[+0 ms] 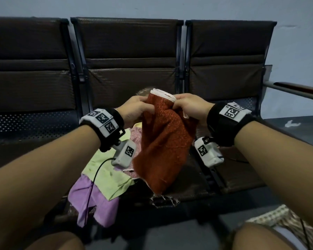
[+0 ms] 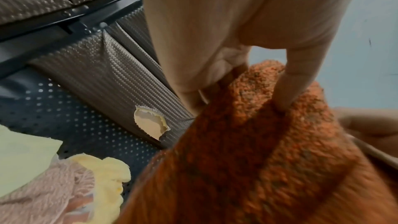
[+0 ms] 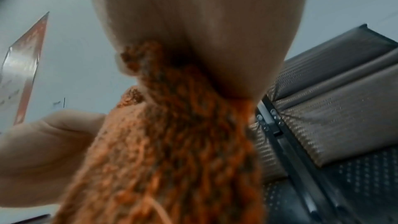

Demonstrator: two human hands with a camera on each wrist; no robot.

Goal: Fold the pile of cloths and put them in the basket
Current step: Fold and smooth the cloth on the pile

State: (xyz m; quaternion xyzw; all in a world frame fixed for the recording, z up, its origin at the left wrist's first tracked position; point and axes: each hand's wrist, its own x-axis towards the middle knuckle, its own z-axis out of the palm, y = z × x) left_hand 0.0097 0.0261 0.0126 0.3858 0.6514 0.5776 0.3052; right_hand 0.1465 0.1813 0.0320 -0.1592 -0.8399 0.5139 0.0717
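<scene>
Item, nearest the onlooker: the remaining pile (image 1: 105, 175) of cloths, green, lilac and pink, lying loose on the middle seat (image 1: 192, 184) of a row of brown chairs, below and slightly left of both hands. A pale cloth lies at its far end, under the left hand.

Item, above the pile: rust-orange cloth (image 1: 163, 141), knitted, with a white underside showing at its top edge. It hangs free, long axis running straight down from the hands, lower corner reaching the seat front.

Item: left hand (image 1: 134, 109), fingers and thumb pinched on the upper left corner of the cloth.

Item: right hand (image 1: 190, 105), clamped on the upper right corner, level with the left. The two hands are close together, the top edge bunched between them, so the cloth hangs narrow rather than spread.

Judgement: neither hand is nearer; the coming fold turns on drawing the hands apart along that top edge.

Item, beyond: chair backs (image 1: 130, 51), pale wall.

Basket: not in view.
</scene>
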